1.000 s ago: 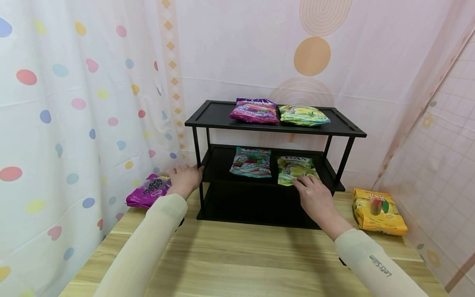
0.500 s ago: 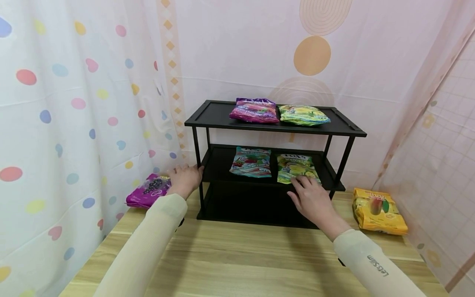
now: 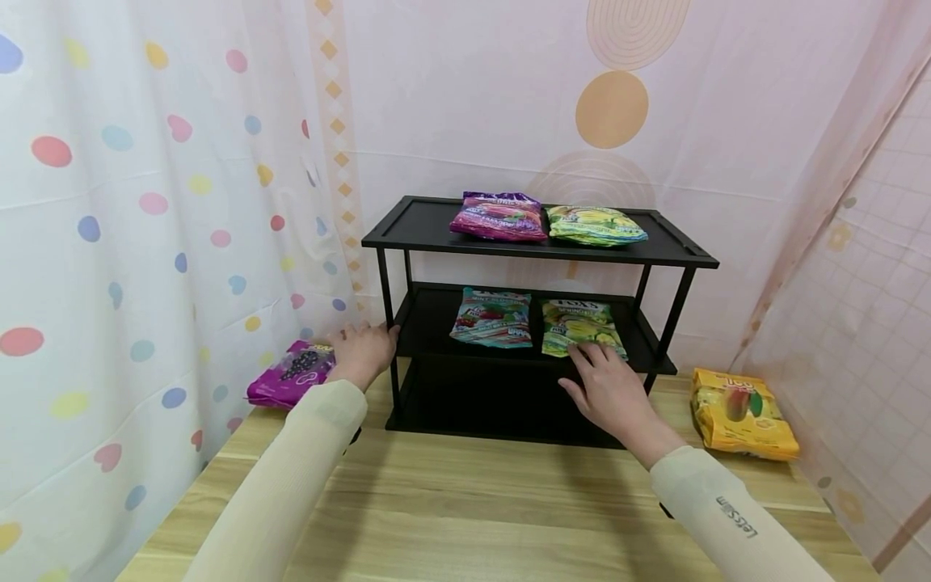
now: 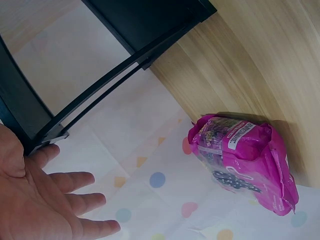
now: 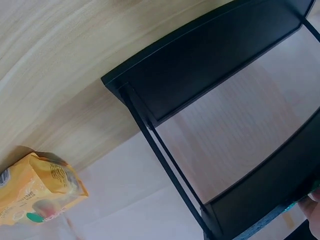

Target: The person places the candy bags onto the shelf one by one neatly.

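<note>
A black three-tier rack [image 3: 429,224] stands on the wooden table. My left hand [image 3: 364,354] rests against its left side at the middle tier; in the left wrist view its fingers [image 4: 82,204] are spread and straight, beside the tier's corner. My right hand [image 3: 614,398] touches the near edge of a green candy bag [image 3: 575,320] on the middle tier, fingertips over the edge and thumb held apart. To the left of that bag lies a teal candy bag [image 3: 494,317]. In the right wrist view only a bit of the right hand [image 5: 314,212] shows.
On the top tier lie a purple-pink candy bag [image 3: 500,218] and a yellow-green candy bag [image 3: 595,226]. A purple grape bag [image 3: 291,376] sits left of the rack, a yellow mango bag [image 3: 743,416] to the right. Patterned curtains [image 3: 465,97] close in the back and sides.
The green bag has shifted slightly back and left on the middle tier. My right hand has moved a little left with it, its thumb coming away from the bag. The left hand stays put.
</note>
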`<state>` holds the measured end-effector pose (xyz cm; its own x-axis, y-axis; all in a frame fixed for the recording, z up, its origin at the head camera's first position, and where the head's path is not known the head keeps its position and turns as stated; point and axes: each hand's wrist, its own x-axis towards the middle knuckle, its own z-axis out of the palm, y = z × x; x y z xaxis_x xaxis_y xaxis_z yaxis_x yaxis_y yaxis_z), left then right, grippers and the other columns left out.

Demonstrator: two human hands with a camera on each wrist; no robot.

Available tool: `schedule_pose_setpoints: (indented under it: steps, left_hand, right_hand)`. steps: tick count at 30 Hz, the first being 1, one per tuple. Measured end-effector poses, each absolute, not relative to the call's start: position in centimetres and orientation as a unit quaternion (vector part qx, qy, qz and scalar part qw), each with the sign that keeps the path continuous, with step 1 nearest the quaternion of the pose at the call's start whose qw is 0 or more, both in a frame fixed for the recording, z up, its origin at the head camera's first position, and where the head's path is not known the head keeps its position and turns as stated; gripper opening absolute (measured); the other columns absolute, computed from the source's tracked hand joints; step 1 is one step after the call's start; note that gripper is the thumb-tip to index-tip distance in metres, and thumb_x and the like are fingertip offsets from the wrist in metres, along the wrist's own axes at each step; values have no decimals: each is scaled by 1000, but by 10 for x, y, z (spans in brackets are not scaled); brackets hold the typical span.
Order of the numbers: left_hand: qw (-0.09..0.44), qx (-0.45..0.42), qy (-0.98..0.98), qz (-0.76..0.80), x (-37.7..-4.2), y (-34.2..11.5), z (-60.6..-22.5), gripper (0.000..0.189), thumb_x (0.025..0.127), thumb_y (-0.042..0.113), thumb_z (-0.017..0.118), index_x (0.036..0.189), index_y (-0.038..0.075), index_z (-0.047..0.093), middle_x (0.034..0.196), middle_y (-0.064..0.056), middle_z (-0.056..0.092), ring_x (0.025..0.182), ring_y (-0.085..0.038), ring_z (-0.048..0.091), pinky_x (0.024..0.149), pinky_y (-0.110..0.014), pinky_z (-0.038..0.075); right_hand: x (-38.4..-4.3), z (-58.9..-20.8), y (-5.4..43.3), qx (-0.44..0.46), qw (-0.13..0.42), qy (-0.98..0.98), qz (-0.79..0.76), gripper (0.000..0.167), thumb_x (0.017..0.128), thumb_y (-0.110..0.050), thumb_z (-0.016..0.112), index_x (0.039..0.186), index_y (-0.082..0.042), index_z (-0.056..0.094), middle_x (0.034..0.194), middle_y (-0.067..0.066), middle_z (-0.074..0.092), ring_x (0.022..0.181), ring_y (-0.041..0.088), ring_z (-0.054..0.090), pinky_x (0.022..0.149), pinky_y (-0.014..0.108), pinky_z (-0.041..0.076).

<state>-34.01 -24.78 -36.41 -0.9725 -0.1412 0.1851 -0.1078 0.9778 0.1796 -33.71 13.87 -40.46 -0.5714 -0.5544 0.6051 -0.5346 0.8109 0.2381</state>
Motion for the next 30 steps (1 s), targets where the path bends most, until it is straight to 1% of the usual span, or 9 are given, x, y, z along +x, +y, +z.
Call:
schedule_pose_setpoints:
  steps: [5, 12, 16, 22, 25, 29, 30]
  left_hand:
    - [96, 63, -990, -85, -341, -248, -364, 52, 110, 35, 22, 125, 2, 59, 129, -33, 52, 124, -58, 37, 101, -75, 21]
    - [93, 63, -990, -88, -342, -248, -365, 52, 110, 35, 22, 124, 2, 60, 128, -33, 52, 124, -58, 37, 101, -76, 21]
    - [96, 61, -990, -89, -342, -247, -365, 52, 110, 35, 22, 123, 1, 60, 127, -33, 53, 123, -57, 37, 101, -76, 20]
    - [105, 63, -987, -103, -341, -246, -366, 51, 109, 36, 25, 121, 1, 61, 126, -30, 54, 122, -54, 38, 100, -75, 23]
    - [107, 66, -984, -123, -342, -247, -367, 51, 109, 36, 25, 129, 3, 59, 132, -30, 52, 127, -55, 34, 101, -76, 21]
    - [106, 64, -980, -158, -342, -248, -367, 51, 109, 36, 26, 142, 6, 52, 142, -29, 46, 136, -54, 29, 104, -75, 16]
    - [104, 63, -978, -168, -342, -248, -367, 51, 109, 36, 26, 143, 7, 51, 144, -28, 45, 136, -53, 28, 105, -75, 15]
  right_hand:
    - [-338, -403, 138, 303, 330, -894, -9, 62, 97, -44, 61, 140, 0, 54, 132, 21, 55, 117, 38, 54, 96, 47, 48]
    - [-340, -403, 138, 295, 296, -909, -1, 66, 97, -46, 60, 142, 1, 50, 137, 21, 52, 123, 39, 51, 101, 49, 45]
    - [-340, -403, 137, 292, 286, -913, -2, 68, 98, -48, 59, 143, 2, 49, 138, 22, 51, 124, 39, 51, 103, 49, 43]
    - [-341, -403, 137, 288, 276, -917, -2, 69, 98, -49, 58, 144, 2, 48, 139, 22, 50, 126, 39, 49, 105, 50, 41]
    - [-340, -402, 136, 289, 274, -917, -1, 69, 98, -49, 58, 144, 2, 47, 139, 23, 50, 126, 39, 49, 106, 50, 40]
    - [-341, -402, 136, 289, 272, -918, 2, 70, 98, -49, 57, 145, 2, 46, 140, 23, 49, 128, 40, 47, 106, 50, 39]
    - [-341, -402, 136, 289, 272, -918, 3, 70, 98, -49, 57, 145, 2, 46, 141, 23, 48, 128, 40, 47, 106, 51, 39]
